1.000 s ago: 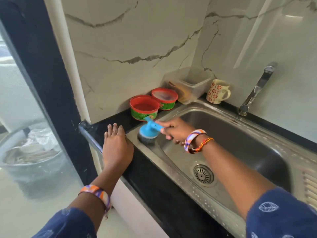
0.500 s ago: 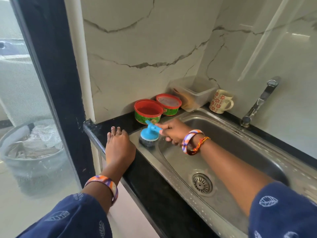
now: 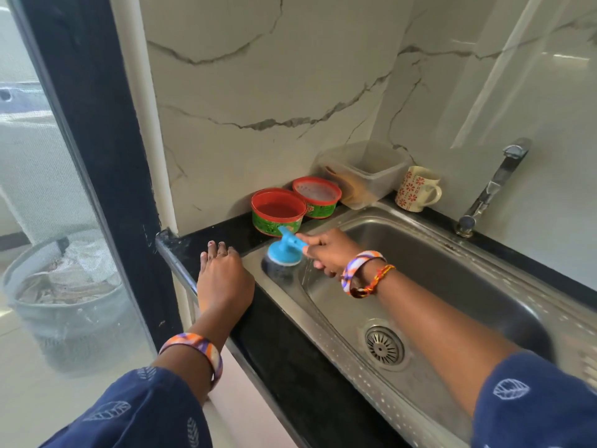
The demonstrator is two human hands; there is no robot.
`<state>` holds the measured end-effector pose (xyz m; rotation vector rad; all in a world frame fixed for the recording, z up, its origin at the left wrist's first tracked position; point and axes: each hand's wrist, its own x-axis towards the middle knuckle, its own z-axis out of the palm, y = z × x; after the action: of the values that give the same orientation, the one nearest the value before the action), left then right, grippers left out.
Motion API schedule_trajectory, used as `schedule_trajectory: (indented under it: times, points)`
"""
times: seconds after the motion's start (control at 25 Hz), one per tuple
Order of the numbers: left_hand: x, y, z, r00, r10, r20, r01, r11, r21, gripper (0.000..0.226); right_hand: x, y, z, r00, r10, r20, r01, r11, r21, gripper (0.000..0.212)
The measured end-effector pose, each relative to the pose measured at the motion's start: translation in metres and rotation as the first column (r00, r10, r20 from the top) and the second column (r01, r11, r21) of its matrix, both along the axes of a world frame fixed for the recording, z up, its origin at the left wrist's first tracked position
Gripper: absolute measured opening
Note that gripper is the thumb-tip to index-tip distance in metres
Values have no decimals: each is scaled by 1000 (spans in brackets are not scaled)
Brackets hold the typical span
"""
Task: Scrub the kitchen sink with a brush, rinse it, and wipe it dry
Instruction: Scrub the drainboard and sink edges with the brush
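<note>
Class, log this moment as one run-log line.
scrubbing | right hand grips blue plastic scrub brush on steel sink rim | left hand rests on black countertop

The brush (image 3: 285, 252) has barely shifted along the sink's (image 3: 323, 321) left rim, right hand (image 3: 329, 252) working it in short strokes; the view has swung right, bringing the tap (image 3: 491, 189) further in.

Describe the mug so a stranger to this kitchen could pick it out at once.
Start at the steel sink and follow its back rim towards the marble corner, left of the tap. There, on the black counter beside a clear plastic tub, stands the mug. It alone has a handle and a cream body patterned with red flowers; the two round containers further left are red-rimmed and green.
</note>
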<state>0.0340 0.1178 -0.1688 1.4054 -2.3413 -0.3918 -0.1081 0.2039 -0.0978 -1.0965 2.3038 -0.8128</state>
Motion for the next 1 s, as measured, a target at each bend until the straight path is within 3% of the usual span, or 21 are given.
schedule_trajectory:
  times: [0.12,0.24,0.36,0.52,0.64,0.76,0.88,1.0]
  points:
    - [0,1,-1,1000,-4,9,4,1000,-1,51,-3,1,-1,995,-82,-49,82,997,-1,39]
    - [0,-2,-1,1000,3,12,-3,1000,-15,52,4,5,-3,994,-33,100,37,999,-35,38]
    - [0,-1,-2,1000,4,17,-4,1000,-11,50,-2,6,-5,993,-121,-14,120,992,-40,37]
    - [-1,-4,-3,1000,18,13,-18,999,-27,50,-2,5,-5,995,-71,72,75,996,-53,38]
    - [-1,-2,-3,999,36,7,-36,999,-15,48,-5,4,-3,984,-174,-38,172,984,-53,38]
    - [-1,-4,-3,999,35,13,-34,999,-28,49,-2,7,-8,993,-46,111,53,997,-61,39]
    - [-2,-3,-2,998,68,10,-68,998,-1,49,7,8,-11,995,-94,40,97,992,-85,41]
    - [-1,-4,-2,993,120,-15,-119,993,19,49,0,22,6,949,30,313,-30,1000,-5,42]
